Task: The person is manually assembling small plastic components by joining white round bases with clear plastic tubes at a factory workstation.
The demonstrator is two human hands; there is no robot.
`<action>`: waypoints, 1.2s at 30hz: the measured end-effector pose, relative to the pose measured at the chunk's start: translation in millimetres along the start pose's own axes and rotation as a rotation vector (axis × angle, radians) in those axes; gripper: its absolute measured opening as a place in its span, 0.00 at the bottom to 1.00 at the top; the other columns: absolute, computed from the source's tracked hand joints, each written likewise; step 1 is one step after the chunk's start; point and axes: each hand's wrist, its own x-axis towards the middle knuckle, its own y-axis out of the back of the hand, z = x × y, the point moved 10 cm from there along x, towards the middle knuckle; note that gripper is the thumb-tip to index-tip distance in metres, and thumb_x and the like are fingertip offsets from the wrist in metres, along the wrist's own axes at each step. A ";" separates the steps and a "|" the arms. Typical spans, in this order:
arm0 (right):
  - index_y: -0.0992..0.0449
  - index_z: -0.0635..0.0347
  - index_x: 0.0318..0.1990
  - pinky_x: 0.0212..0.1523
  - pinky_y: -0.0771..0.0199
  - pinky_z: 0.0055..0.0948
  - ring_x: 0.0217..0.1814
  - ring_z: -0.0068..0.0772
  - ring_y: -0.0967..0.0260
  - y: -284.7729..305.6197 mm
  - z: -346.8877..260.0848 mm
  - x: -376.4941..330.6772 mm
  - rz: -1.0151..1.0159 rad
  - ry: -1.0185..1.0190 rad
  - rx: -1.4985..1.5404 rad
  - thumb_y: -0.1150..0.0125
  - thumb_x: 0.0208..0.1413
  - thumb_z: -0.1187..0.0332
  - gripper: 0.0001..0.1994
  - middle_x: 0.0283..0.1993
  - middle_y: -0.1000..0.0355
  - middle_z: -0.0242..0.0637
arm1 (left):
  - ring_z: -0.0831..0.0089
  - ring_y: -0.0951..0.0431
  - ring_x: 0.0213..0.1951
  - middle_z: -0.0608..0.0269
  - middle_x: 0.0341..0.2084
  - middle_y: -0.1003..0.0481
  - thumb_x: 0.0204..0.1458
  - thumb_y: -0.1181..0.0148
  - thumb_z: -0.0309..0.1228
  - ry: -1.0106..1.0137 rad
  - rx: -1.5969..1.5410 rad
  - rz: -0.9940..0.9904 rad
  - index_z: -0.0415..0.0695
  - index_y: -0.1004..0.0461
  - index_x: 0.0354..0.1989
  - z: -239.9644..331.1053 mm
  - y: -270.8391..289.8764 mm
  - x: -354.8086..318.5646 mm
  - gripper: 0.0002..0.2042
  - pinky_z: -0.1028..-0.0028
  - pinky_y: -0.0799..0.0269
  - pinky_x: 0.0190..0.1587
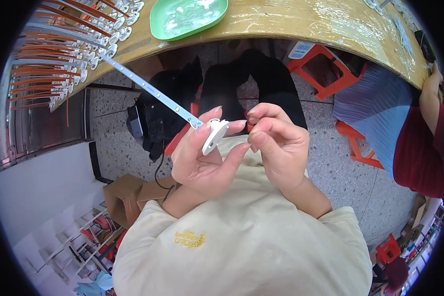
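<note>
A narrow pale strip dotted with small LEDs (150, 89) slants from the upper left down to a white round disc (215, 137). My left hand (195, 163) grips the disc end of this strip between thumb and fingers, with the disc tilted on edge. Just to the right, my right hand (286, 150) is closed in a pinch, its fingertips close to my left fingertips. Whatever those right fingertips hold, if anything, is too small to make out. Both hands are above my lap, short of the bench edge.
A wooden bench (301, 24) curves across the top, bearing a green tray (187, 19). Rows of brown strips on clear round bases (44, 74) crowd its left end. A red stool (325, 74) stands under the bench. Another person's arm (431, 98) shows at right; a cardboard box (126, 195) sits lower left.
</note>
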 end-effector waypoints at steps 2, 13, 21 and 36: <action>0.21 0.71 0.39 0.46 0.25 0.24 0.44 0.25 0.29 -3.5 2.3 -1.1 -0.027 -0.025 0.066 0.35 0.55 0.80 0.05 0.49 0.29 0.43 | 0.53 0.16 0.41 0.36 0.42 0.23 0.41 0.29 0.14 -0.027 0.034 -0.045 0.36 0.35 0.59 0.6 -2.1 -1.5 0.33 0.57 0.25 0.54; 0.21 0.70 0.37 0.28 0.27 0.17 0.32 0.19 0.28 -3.9 -12.5 -0.7 -0.085 0.012 -0.234 0.37 0.55 0.81 0.04 0.42 0.25 0.41 | 0.61 0.17 0.41 0.27 0.51 0.30 0.43 0.31 0.12 0.036 -0.037 0.010 0.36 0.35 0.60 -5.0 6.5 -4.7 0.32 0.72 0.19 0.43; 0.24 0.70 0.34 0.25 0.27 0.19 0.28 0.29 0.28 -24.8 -57.4 -5.8 -0.150 0.515 -0.702 0.37 0.48 0.86 0.06 0.35 0.26 0.44 | 0.51 0.19 0.46 0.24 0.55 0.33 0.57 0.42 0.20 0.093 -0.223 -0.047 0.33 0.39 0.65 -7.4 -4.0 -2.2 0.26 0.63 0.22 0.49; 0.25 0.68 0.32 0.26 0.24 0.27 0.27 0.37 0.26 -44.2 -73.0 -20.9 -0.103 0.867 -0.938 0.30 0.46 0.80 0.08 0.30 0.25 0.41 | 0.41 0.26 0.55 0.29 0.55 0.31 0.63 0.45 0.37 0.150 -0.147 -0.182 0.33 0.33 0.60 -18.3 -4.8 -6.5 0.23 0.56 0.23 0.54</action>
